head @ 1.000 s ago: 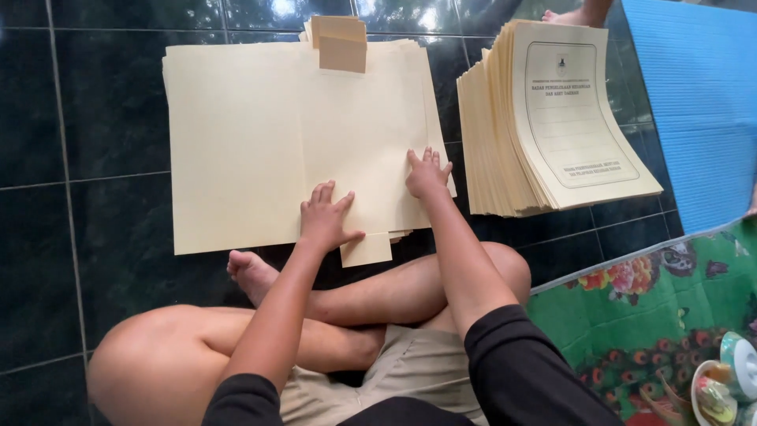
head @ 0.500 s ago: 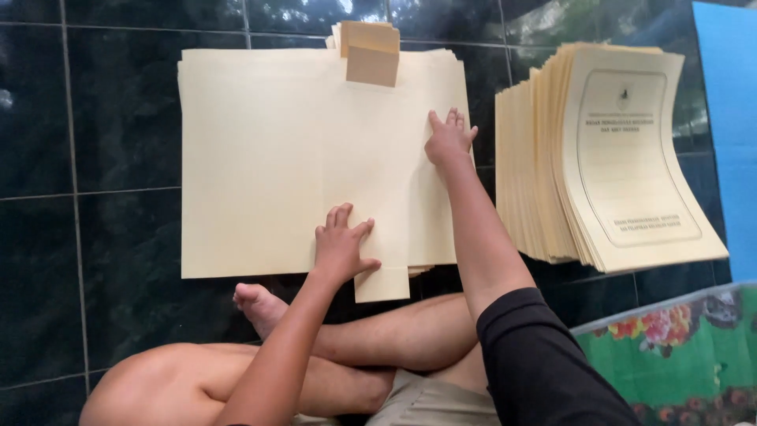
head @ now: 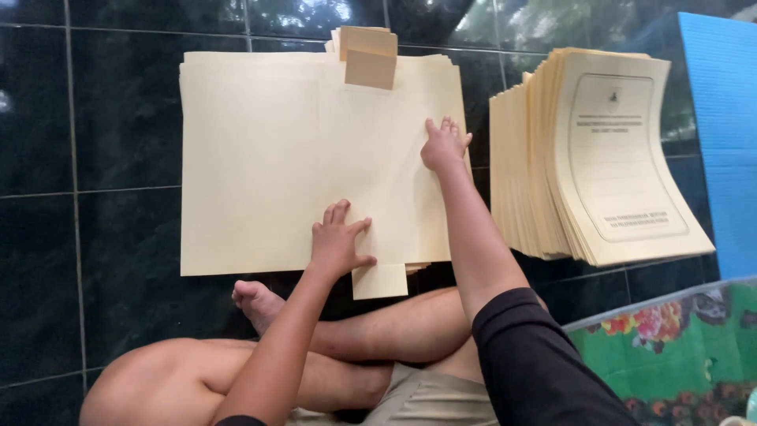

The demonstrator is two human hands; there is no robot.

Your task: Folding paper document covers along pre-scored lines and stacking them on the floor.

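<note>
Floor of dark glossy tiles [head: 102, 237], reflective and probably slick, carrying everything in view; the person sits cross-legged on it. Along the floor's right edge lies a blue mat [head: 721, 118], and at the lower right corner a green floral cloth [head: 670, 347].

Opened cream folder [head: 276, 158], a broad card sheet spread flat mid-floor, its small tabs protruding at the top and bottom edges. Judged light, moderately stiff yet easily creased, and apt to slide on glazed tile; best taken by an outer edge or held down with flat palms while a flap is turned.

Stack of printed cream folders [head: 607, 158], to the right of the open sheet and apart from it, its upper covers bowed; judged heavy as a whole, each piece light.

Small pile of tan card pieces [head: 367, 51] at the sheet's top edge.

Left hand [head: 337, 241]: fingers spread, unclenched, pressing flat near the sheet's lower edge. Right hand [head: 443, 143]: fingers extended, flat on the sheet's right margin, gripping nothing.
</note>
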